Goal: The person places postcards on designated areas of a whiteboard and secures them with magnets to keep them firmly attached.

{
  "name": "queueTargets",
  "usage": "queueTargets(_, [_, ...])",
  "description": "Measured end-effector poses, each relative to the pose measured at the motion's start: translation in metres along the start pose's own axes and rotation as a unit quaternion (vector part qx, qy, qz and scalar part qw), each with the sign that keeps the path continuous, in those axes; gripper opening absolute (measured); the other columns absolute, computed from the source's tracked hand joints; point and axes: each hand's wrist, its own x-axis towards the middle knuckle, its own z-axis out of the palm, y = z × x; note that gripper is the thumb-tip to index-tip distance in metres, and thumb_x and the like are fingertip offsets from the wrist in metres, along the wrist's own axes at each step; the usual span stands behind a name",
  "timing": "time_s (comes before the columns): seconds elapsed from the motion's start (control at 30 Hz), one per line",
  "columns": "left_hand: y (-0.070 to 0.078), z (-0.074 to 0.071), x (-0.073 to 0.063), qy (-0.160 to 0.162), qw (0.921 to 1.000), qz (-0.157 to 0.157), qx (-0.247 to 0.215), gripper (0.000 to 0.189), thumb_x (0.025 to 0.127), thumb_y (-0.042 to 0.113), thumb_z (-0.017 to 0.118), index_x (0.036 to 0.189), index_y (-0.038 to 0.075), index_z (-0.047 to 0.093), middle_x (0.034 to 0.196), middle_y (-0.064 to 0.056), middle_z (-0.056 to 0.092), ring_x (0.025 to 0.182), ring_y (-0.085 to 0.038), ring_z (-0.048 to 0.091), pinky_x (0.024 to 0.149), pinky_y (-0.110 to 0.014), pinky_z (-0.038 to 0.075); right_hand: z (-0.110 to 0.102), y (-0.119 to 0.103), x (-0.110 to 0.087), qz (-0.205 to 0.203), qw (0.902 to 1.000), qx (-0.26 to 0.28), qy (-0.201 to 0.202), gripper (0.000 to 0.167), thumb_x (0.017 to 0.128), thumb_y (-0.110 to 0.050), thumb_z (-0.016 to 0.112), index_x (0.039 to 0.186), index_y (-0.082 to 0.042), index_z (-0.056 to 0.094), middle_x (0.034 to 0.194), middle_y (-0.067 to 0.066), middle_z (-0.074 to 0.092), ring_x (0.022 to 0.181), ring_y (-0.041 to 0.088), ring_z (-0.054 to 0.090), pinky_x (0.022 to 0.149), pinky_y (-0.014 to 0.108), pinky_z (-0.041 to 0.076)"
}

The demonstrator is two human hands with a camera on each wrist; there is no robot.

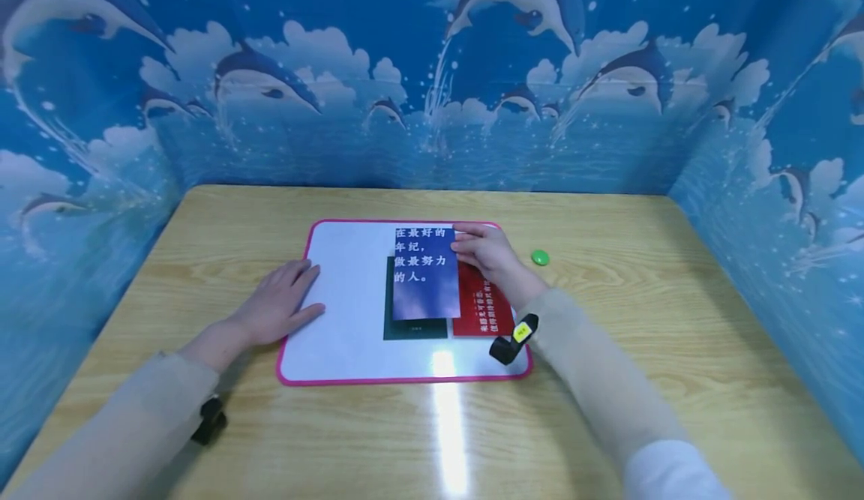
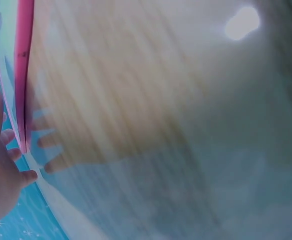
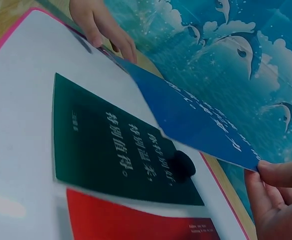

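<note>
My right hand (image 1: 490, 254) pinches a blue card (image 1: 432, 297) with white Chinese characters by its edge. In the right wrist view, the thumb (image 3: 281, 174) presses on one corner and the blue card slants above the whiteboard (image 3: 20, 115). Under it lies a green card (image 3: 95, 145) with a round black magnet (image 3: 182, 165) near its top edge. Beside that is a red card (image 1: 475, 324), partly covered by the right hand and wrist in the head view. My left hand (image 1: 275, 306) rests on the left edge of the pink-rimmed whiteboard, fingers extended.
A round green magnet (image 1: 540, 258) lies on the wooden table (image 1: 607, 230), right of the whiteboard. Blue dolphin-print curtain (image 1: 378, 133) surrounds the table at the back and sides. Light glares off the tabletop in front. Small black cameras sit at both wrists.
</note>
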Motion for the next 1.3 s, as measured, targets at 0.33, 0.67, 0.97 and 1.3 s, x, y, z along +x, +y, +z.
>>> queueTargets(0.33, [0.001,-0.003,-0.001,-0.002,0.9999,-0.009,0.006,0.073,0.094,0.045,0.05,0.146,0.001,0.025,0.149,-0.024,0.024,0.139,-0.043,0.019,0.111,-0.061,0.017,0.032,0.002,0.004,-0.005,0.9997,-0.025,0.001,0.043,0.087,0.004,0.059,0.128,-0.009,0.057,0.109,0.01,0.06,0.078,0.01,0.063,0.079,0.026,0.056])
queueTargets(0.67, [0.004,-0.004,0.0,-0.002,0.9997,-0.021,0.014,0.072,0.094,0.046,0.048,0.147,0.003,0.024,0.151,-0.024,0.022,0.139,-0.044,0.018,0.111,-0.061,0.017,0.065,0.005,0.006,-0.017,0.9989,-0.041,-0.014,0.039,0.085,0.006,0.061,0.121,-0.006,0.06,0.097,0.008,0.062,0.077,0.012,0.062,0.078,0.029,0.057])
queueTargets(0.97, [0.019,-0.006,0.003,0.017,0.9996,0.018,0.012,0.07,0.094,0.041,0.05,0.146,0.001,0.026,0.15,-0.024,0.025,0.139,-0.044,0.02,0.111,-0.06,0.019,0.081,0.012,0.007,-0.047,0.9966,-0.066,-0.015,0.04,0.081,0.009,0.063,0.12,-0.002,0.06,0.089,0.007,0.06,0.07,0.011,0.06,0.072,0.028,0.057])
queueTargets(1.3, [0.038,-0.002,0.01,0.003,0.999,0.041,0.017,0.072,0.092,0.046,0.051,0.146,0.005,0.028,0.151,-0.02,0.026,0.14,-0.041,0.02,0.112,-0.06,0.018,0.094,0.014,0.005,-0.056,0.9929,-0.105,0.003,0.039,0.081,0.006,0.065,0.117,-0.005,0.061,0.089,0.007,0.061,0.073,0.013,0.062,0.072,0.026,0.057])
